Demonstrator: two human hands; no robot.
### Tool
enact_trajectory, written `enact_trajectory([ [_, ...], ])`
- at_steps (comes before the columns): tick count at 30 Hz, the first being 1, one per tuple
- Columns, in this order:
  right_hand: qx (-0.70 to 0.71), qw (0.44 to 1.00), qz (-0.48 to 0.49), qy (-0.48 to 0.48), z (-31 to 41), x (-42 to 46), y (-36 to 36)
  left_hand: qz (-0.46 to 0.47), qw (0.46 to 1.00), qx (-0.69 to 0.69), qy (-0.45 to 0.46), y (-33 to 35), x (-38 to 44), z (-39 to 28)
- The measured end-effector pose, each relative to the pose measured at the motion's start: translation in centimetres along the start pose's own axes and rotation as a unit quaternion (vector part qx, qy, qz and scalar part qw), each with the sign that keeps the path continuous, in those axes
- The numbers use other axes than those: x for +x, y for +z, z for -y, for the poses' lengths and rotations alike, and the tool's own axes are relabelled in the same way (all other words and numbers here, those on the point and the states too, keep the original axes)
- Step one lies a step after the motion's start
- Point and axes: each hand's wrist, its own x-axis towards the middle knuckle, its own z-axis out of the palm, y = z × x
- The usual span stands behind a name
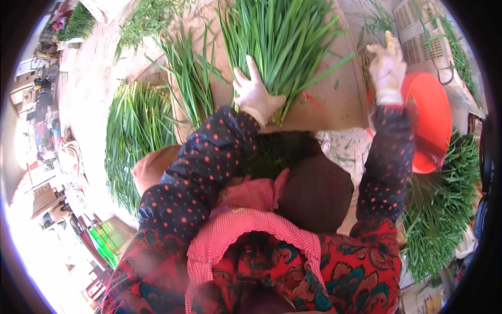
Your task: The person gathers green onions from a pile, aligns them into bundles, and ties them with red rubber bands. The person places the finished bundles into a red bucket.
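Note:
A large bunch of long green leafy stalks, like garlic chives (278, 43), lies on a brown cloth-covered board (333, 110) before me. My left hand (255, 92), in a pale glove, rests with spread fingers on the lower left of the bunch, near the stalk ends. To its left lies a smaller, loose group of stalks (192, 74). My right hand (387, 68), gloved too, is raised off the board's right edge, beside an orange-red plastic basin (435, 121); I see nothing in it. A red strip (311, 100) lies by the bunch's lower end.
Piled green stalks (137, 117) stand at the left, and another heap (439, 219) is at the lower right. A white plastic crate (417, 35) is at the upper right, past the basin. Loose trimmings (147, 23) lie on the floor at the upper left.

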Motion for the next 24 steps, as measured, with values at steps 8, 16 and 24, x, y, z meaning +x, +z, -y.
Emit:
enact_trajectory([
  [8,0.109,0.922,0.369,-0.041,12.6,-9.2,-5.7,0.046,0.998,0.032,-0.027,-0.5,0.6,-0.4],
  [16,0.453,0.874,0.154,-0.087,12.6,-7.5,-5.9,0.039,0.999,0.021,-0.009,-0.6,1.0,0.0],
  [24,0.751,0.530,0.288,0.267,15.8,-8.1,-3.1,0.001,1.000,0.019,0.016,-0.3,0.9,0.4],
])
